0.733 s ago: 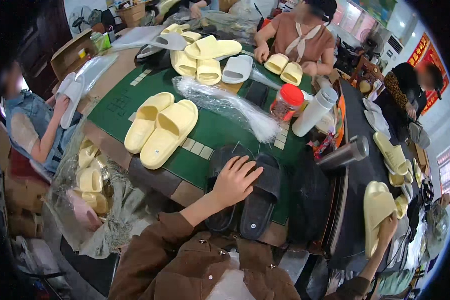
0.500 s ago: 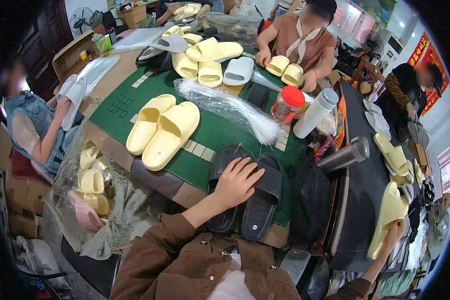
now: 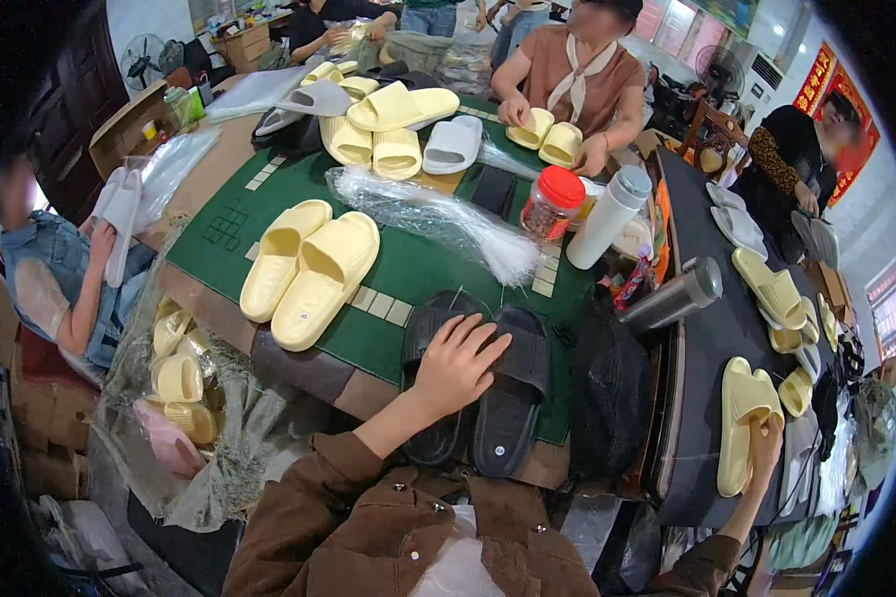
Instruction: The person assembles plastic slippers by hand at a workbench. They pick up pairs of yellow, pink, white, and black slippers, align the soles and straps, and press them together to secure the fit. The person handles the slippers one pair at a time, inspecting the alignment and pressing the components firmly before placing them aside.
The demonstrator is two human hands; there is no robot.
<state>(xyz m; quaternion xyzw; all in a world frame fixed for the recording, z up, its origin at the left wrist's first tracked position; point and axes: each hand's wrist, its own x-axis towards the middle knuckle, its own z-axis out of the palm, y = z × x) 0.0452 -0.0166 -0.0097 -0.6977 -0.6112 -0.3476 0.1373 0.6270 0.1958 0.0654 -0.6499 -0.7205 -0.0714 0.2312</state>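
Observation:
My left hand point(image 3: 456, 366) lies across the straps of a pair of black slide slippers point(image 3: 508, 418) on the table in front of me, its fingers outstretched and slightly apart. A thin clear strand sticks up beyond them. At the far right, my right hand point(image 3: 763, 453) grips yellow slide slippers point(image 3: 735, 423) over the dark side table; they look like a pair, side by side, though my fingers are partly hidden. Another pair of yellow slippers point(image 3: 324, 274) sits on the green mat to the left of the black pair.
A bundle of clear plastic strands point(image 3: 448, 219) crosses the green mat point(image 3: 204, 239). A red-lidded jar point(image 3: 550, 204), a white bottle point(image 3: 612, 214) and a steel tumbler point(image 3: 675, 296) stand right. Slippers fill a plastic sack point(image 3: 239, 458) at left. Co-workers handle slippers around the table.
My right hand has moved left with the yellow slippers, which now appear as two side by side and more upright. My left hand stays on the black pair. The whole view has shifted slightly.

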